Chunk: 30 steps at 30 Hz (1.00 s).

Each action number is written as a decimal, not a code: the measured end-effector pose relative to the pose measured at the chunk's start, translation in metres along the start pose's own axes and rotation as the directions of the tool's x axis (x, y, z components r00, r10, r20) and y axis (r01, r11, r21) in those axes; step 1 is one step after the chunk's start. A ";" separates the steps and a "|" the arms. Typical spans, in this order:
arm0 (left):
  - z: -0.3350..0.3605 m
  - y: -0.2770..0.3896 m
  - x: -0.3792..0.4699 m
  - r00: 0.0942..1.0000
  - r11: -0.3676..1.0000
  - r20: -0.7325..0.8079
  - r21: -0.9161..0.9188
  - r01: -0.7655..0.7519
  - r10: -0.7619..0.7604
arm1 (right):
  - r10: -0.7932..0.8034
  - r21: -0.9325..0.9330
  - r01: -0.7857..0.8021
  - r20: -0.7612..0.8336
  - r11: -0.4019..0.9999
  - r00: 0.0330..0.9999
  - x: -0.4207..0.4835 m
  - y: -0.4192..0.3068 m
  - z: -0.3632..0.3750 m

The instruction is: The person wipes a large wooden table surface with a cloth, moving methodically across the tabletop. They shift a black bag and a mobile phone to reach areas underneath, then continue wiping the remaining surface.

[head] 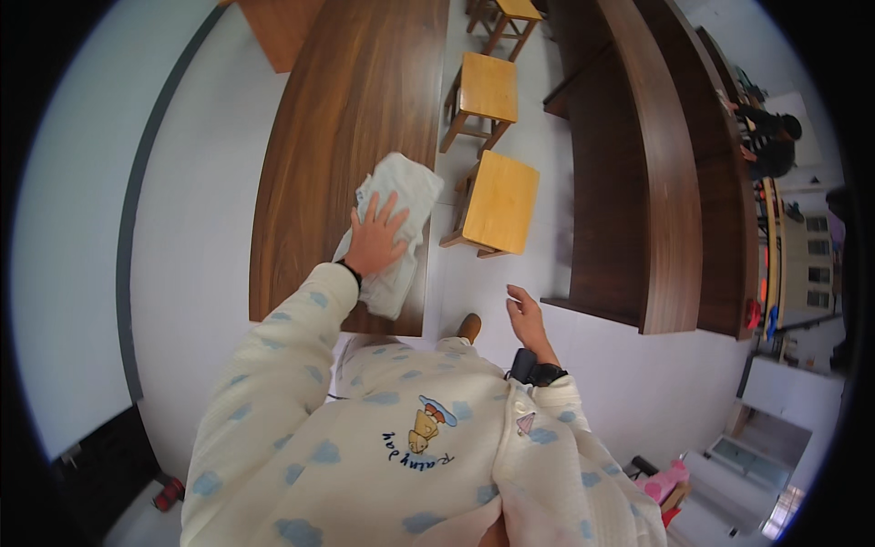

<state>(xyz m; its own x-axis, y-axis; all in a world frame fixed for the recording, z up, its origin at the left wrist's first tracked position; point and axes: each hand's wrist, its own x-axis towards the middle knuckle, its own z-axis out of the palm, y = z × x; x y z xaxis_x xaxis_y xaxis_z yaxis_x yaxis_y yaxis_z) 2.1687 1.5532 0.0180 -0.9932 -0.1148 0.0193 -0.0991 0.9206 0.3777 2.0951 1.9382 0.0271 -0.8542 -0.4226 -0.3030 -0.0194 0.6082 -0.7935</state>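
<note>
My left hand (377,239) lies flat, palm down and fingers spread, on a folded white cloth (403,184). The cloth rests near the right edge of a long dark brown wooden table (328,150), close to its near end. Around the left wrist is a black band. To the right of the table, my right hand (526,318) hangs in the air over the floor, fingers slightly bent and holding nothing. A black watch or device is on that wrist. Just beyond the right hand stands a light wooden stool (499,205).
A second stool (488,89) and another stand farther along the table's right side. Dark wooden counters or benches (615,171) run parallel on the right. Beyond them, a person (776,143) leans at the far right. An orange-brown wooden piece (280,27) stands at the upper left.
</note>
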 end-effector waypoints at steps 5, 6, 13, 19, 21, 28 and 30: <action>0.048 0.046 -0.016 0.909 0.938 -0.245 -0.011 0.346 -0.338 | 0.034 -0.016 -0.033 0.114 0.999 0.993 -0.012 0.101 -0.097; 0.054 0.060 -0.034 0.905 0.941 -0.272 -0.009 0.337 -0.327 | 0.078 -0.041 -0.074 0.118 0.996 0.990 -0.018 0.118 -0.117; 0.060 0.112 -0.132 0.872 0.879 -0.171 0.057 0.474 -0.459 | 0.208 -0.396 -0.154 0.099 0.905 0.973 -0.023 0.190 -0.210; 0.050 0.101 -0.131 0.882 0.886 -0.131 0.044 0.462 -0.453 | -0.174 -0.512 0.420 0.460 0.749 0.871 0.035 0.115 -0.179; 0.039 0.093 -0.118 0.935 0.935 -0.082 0.060 0.350 -0.345 | -0.204 -0.462 0.516 0.570 0.721 0.796 0.060 0.061 -0.159; 0.017 0.075 -0.077 0.977 0.977 -0.129 0.110 0.185 -0.170 | -0.462 -0.190 0.906 0.810 0.379 0.363 0.154 -0.116 -0.011; 0.022 0.087 -0.067 0.909 0.940 -0.281 0.062 0.336 -0.307 | -0.547 -0.149 0.968 0.803 0.201 0.237 0.169 -0.148 0.035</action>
<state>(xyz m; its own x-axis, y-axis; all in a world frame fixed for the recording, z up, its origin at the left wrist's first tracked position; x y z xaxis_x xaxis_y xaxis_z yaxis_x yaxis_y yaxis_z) 2.2250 1.6491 0.0293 -0.8557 -0.4916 0.1618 -0.4306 0.8497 0.3043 1.9717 1.7529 0.0750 0.2254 -0.9723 -0.0619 -0.9085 -0.1868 -0.3738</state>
